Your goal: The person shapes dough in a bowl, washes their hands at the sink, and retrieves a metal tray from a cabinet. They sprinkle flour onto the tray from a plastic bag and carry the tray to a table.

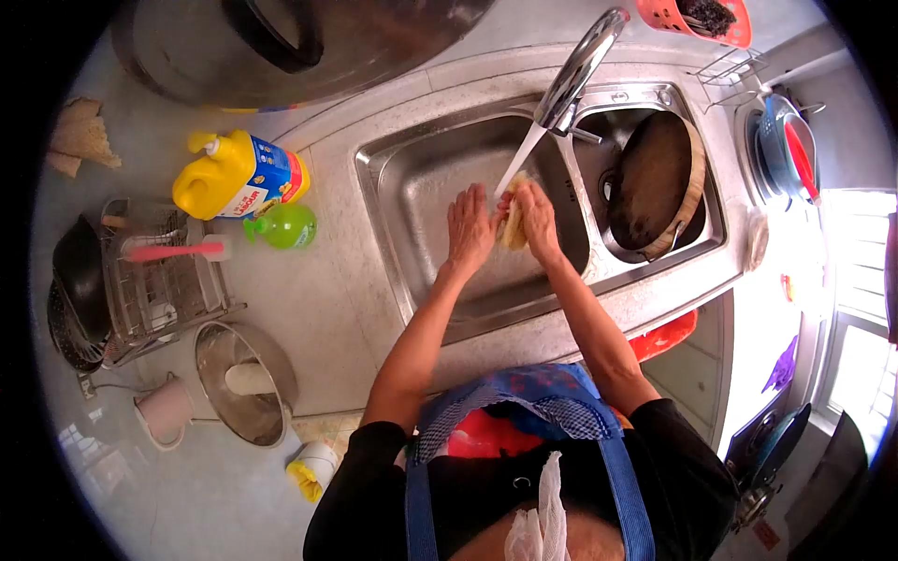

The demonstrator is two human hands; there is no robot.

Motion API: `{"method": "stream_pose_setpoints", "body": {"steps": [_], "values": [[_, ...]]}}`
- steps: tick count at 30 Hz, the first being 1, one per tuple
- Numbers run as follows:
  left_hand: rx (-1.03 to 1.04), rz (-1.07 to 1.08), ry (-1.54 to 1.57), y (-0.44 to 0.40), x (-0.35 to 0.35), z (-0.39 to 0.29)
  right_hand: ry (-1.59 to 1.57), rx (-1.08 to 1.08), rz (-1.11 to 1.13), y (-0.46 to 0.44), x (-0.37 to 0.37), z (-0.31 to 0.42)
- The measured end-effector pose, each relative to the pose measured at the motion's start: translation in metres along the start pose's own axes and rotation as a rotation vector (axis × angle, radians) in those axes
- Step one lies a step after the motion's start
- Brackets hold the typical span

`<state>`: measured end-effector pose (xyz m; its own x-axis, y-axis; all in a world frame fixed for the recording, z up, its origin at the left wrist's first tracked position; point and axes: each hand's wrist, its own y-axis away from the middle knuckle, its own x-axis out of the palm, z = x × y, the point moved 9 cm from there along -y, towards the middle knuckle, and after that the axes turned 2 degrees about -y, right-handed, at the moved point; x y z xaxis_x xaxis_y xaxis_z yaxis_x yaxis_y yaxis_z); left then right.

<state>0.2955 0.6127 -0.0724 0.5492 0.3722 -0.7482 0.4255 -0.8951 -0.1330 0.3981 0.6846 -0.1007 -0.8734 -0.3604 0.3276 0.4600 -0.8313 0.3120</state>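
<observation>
Over the large left sink basin, both hands are close together under the running tap. A stream of water falls between them. My right hand is closed on a wet, yellowish cloth or sponge; I cannot make out which. Beside it, my left hand has its fingers stretched out, its fingertips near the stream and close to the yellowish thing. In the smaller right basin a round wooden cutting board leans, dark and wet-looking.
Left of the sink stand a yellow detergent jug and a green soap bottle. Farther left are a wire dish rack, a steel bowl and a pink mug. An orange basket and stacked colanders stand at the right.
</observation>
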Motion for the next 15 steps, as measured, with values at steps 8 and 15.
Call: {"method": "stream_pose_setpoints", "body": {"steps": [8, 15], "values": [[0.378, 0.364, -0.446, 0.028, 0.042, -0.008, 1.214, -0.829, 0.201, 0.056, 0.084, 0.027], [0.430, 0.696, -0.771, 0.071, 0.047, -0.023, 1.383, -0.283, 0.287, -0.023, 0.048, -0.078]]}}
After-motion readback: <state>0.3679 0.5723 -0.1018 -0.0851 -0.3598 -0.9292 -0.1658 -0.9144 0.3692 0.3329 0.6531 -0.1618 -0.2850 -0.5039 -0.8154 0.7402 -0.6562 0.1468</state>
